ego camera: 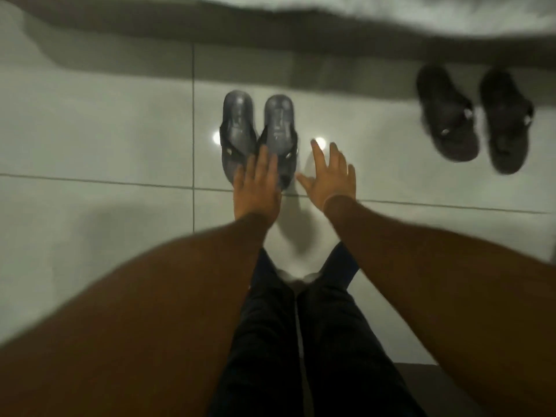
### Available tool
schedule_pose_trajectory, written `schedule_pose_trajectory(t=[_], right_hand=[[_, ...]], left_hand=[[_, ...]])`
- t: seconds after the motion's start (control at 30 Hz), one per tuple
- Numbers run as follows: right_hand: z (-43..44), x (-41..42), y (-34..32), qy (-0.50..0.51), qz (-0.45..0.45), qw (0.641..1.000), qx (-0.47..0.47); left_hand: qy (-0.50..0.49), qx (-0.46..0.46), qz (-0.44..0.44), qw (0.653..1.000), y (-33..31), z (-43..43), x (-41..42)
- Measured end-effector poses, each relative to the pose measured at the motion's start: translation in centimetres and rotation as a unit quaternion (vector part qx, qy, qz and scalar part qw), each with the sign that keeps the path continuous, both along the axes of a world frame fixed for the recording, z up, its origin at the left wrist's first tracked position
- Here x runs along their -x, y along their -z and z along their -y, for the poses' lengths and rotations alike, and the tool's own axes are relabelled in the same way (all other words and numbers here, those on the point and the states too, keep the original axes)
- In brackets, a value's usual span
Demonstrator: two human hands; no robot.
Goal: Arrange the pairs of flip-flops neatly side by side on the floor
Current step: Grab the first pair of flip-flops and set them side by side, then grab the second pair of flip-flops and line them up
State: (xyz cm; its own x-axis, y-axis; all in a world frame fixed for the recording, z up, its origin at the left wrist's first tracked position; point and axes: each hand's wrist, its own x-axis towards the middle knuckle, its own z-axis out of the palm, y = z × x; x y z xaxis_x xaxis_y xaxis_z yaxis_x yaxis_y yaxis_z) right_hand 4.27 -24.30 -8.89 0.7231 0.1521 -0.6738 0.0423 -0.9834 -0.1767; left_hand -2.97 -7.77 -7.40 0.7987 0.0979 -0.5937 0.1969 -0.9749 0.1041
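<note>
Head view. Item: grey flip-flop pair, glossy translucent soles, dark straps; lay side by side and touching on the white tiled floor, just above centre. Second item: black flip-flop pair, at 2 o'clock, side by side, well apart from the first; blurred. Left hand flat, fingers together, over the grey pair's near ends; contact uncertain. Right hand spread wide, holding nothing, just beside them.

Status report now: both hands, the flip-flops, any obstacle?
Left hand flat and open over the toe end of the grey pair. Right hand open, empty, beside it. Black pair side by side, far right. Floor between them clear.
</note>
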Motion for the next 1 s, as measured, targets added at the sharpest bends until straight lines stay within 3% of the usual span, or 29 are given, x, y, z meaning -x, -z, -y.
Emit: schedule_pose_trajectory(t=[0.2,0.37,0.77,1.0], right_hand=[[10.1,0.3,-12.8,0.040,0.024,0.997,0.060],[16.1,-2.7,-17.9,0.052,0.076,0.993,0.071],[32.7,-4.6,-14.2,0.073,0.075,0.994,0.003],[44.6,-6.3,-9.0,0.139,0.059,0.989,0.005]], left_hand=[[0.080,0.052,-0.002,0.995,-11.9,6.2,-1.2],[0.047,0.061,0.016,0.997,-16.4,12.5,-4.9],[0.046,0.044,-0.050,0.997,-13.5,29.3,-7.2],[0.037,0.046,-0.116,0.992,-5.6,36.7,-10.2]])
